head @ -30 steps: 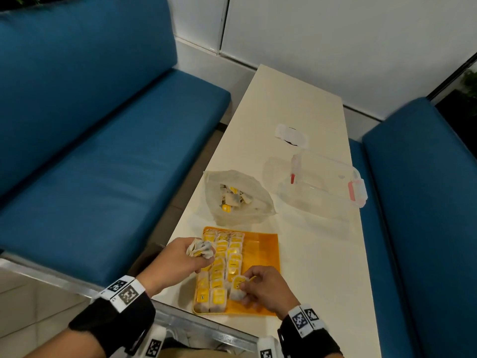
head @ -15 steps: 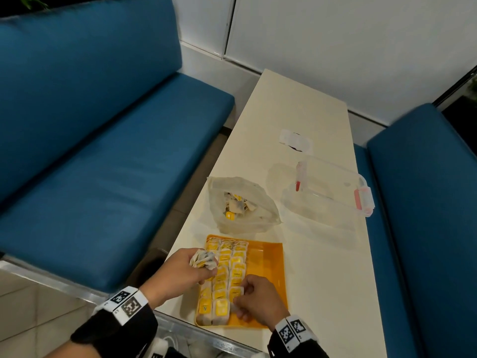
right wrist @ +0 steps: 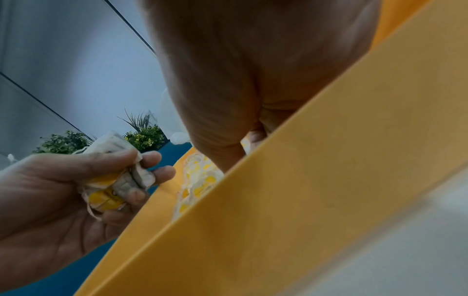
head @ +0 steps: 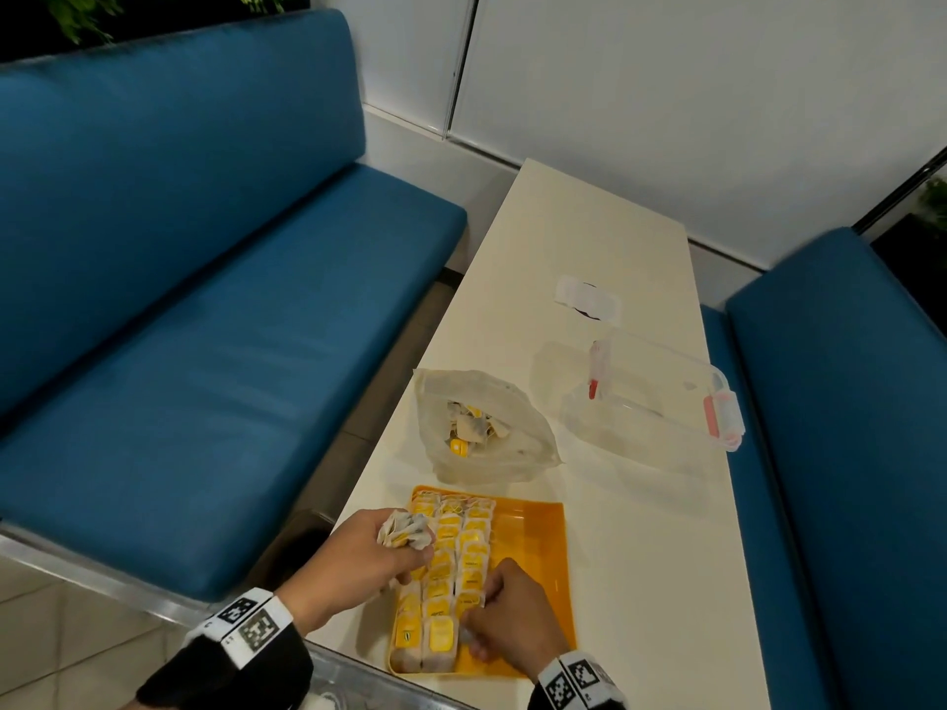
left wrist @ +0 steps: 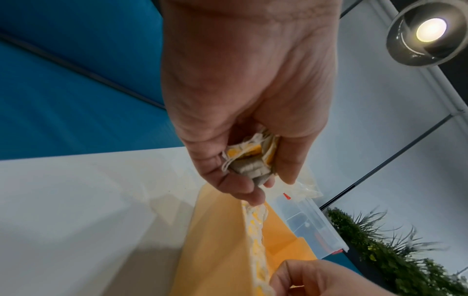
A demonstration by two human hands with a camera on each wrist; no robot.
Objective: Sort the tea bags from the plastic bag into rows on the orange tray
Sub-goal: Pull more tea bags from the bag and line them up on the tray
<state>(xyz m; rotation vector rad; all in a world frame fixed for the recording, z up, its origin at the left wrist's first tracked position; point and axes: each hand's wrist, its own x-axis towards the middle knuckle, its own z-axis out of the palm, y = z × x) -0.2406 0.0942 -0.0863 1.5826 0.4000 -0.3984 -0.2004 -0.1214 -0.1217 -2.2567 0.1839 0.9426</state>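
Observation:
The orange tray [head: 538,550] lies at the table's near end, with yellow-tagged tea bags [head: 451,566] laid in rows along its left side. My left hand [head: 399,550] hovers over the tray's left edge and grips a crumpled bunch of tea bags [head: 405,530], also seen as the bunch [left wrist: 250,160] in its curled fingers. My right hand [head: 481,622] is down on the tray's near end, fingers curled on one tea bag [head: 469,604] at the near end of the third row. The plastic bag [head: 481,427] lies open behind the tray with more tea bags inside.
A clear plastic box [head: 651,407] with red latches stands to the right of the bag. A white slip of paper [head: 589,299] lies farther back. Blue benches [head: 205,351] flank the narrow table on both sides.
My right hand has brought its single tea bag down from above the tray into the near end of the third row. The left hand has kept its bunch in place.

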